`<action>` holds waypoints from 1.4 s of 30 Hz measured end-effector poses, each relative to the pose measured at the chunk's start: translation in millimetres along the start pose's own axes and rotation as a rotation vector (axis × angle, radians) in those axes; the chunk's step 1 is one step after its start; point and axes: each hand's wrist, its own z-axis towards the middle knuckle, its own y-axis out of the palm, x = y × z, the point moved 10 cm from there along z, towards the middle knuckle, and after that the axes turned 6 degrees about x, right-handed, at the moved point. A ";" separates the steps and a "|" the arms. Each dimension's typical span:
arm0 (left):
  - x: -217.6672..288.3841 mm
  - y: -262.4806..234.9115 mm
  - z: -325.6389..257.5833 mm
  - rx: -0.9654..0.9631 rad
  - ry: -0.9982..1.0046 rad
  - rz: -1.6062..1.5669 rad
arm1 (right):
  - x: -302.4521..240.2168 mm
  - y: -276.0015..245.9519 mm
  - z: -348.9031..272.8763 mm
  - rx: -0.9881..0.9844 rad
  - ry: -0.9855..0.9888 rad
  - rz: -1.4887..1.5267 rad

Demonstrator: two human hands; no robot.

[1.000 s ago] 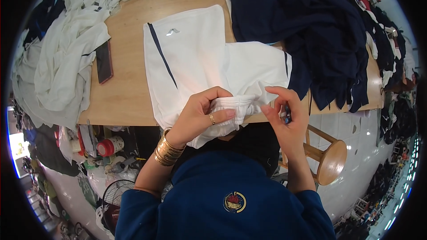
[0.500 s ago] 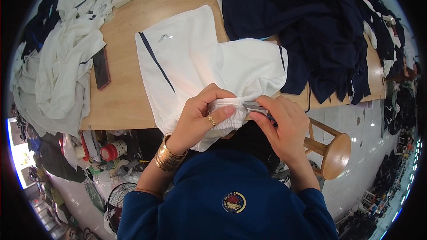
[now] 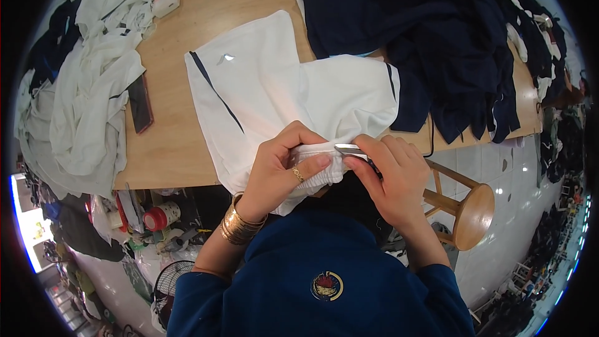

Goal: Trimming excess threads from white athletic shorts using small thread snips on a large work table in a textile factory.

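White shorts (image 3: 249,81) with navy side stripes lie partly on the table, their gathered elastic waistband (image 3: 321,178) hanging at its front edge. My left hand (image 3: 284,165) is closed on the waistband, thumb on the near side and fingers folded over the cloth. In my right hand (image 3: 393,175), pinched between thumb and fingers, is a pair of small metal thread snips (image 3: 351,150). Their tips point left and touch the waistband's seam, just beside my left fingertips. The handle is mostly hidden by my fingers.
Navy garments (image 3: 430,37) are heaped at the right of the wooden table (image 3: 168,156). White garments (image 3: 93,106) pile up on the left, beside a phone (image 3: 140,105). A wooden stool (image 3: 473,215) stands at right; a fan (image 3: 171,281) is at lower left.
The whole view has shifted slightly. The snips' blades look a little more parted at the waistband seam. Both hands keep nearly the same hold.
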 end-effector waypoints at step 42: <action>-16.7 18.3 -2.1 -0.103 -0.240 -0.177 | -2.4 -4.9 -3.3 -0.094 -0.017 0.016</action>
